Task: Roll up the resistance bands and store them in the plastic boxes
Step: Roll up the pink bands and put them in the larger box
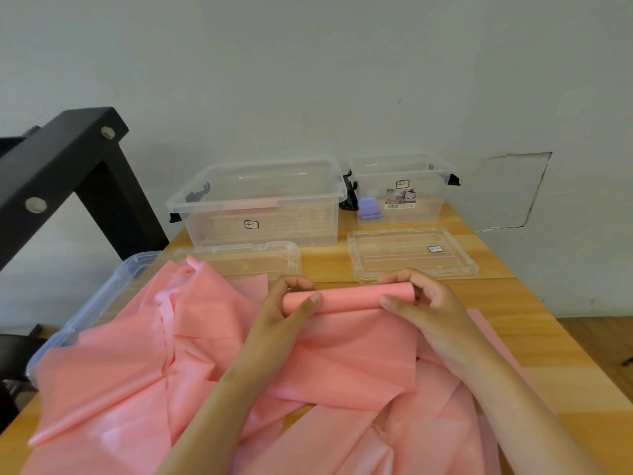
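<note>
Between left grip (pixel 291 308), right grip (pixel 424 303): band roll (pixel 349 296).

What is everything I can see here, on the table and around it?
band roll: one, pink, mid-table, part rolled
loose bands: heap, count unclear, pink, near left
large box: one, clear, back centre, open
small box: one, clear, back right, open
purple rolls: count unclear, purple, inside small box
left lid: one, clear, before large box, partly under heap
right lid: one, clear, before small box
bluish tub: one, pale blue, left edge, under heap
table: one, wood
black frame: one, black, far left
left hand: one, grips roll's left end
right hand: one, grips roll's right end
</note>
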Demonstrator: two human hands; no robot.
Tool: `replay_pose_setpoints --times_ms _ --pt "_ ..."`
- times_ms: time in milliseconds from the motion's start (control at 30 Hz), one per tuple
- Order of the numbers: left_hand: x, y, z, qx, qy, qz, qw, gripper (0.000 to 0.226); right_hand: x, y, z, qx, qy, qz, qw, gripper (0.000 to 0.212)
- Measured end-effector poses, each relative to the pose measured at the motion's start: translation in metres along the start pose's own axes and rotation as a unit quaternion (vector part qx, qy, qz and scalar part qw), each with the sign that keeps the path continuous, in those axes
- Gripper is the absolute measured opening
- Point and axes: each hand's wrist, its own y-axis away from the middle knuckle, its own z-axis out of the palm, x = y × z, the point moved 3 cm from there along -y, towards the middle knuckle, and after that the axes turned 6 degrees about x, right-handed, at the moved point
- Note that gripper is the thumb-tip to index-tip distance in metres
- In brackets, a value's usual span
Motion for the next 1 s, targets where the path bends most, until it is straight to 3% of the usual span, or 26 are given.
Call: replay_pose_setpoints --times_ms 267,533,700,767,900,1000 --pt "0.002 0.002 0.002 0.002 -0.027 0.010 1.000 0.013 0.002 0.001 0.003 0.002 0.004 0.005 1.000 0.014" --pt "-0.004 -0.001 -0.001 -0.024 -0.038 -0.025 0.999 0.002 -0.004 0.000 0.000 -0.014 0.016 -0.059 0.998 0.027" --pt "0.003 -0.002 -0.004 0.000 0.018 0.015 1.000 0.024 0.006 -0.004 -0.002 -0.023 0.038 0.013 0.999 0.020" --pt "0.001 -0.001 -0.003 -0.007 0.028 0.007 1.000 0.023 0.004 -0.004 -0.004 -0.003 0.060 -0.008 0.998 0.011" --pt "-0.002 0.000 0.001 -0.039 -0.034 -0.010 0.999 0.002 -0.002 -0.003 -0.004 0.002 0.023 -0.037 0.999 0.023" --pt "0.000 -0.001 -0.001 -0.017 -0.027 0.011 0.999 0.009 0.000 -0.003 -0.004 -0.007 0.019 -0.021 1.000 0.027"
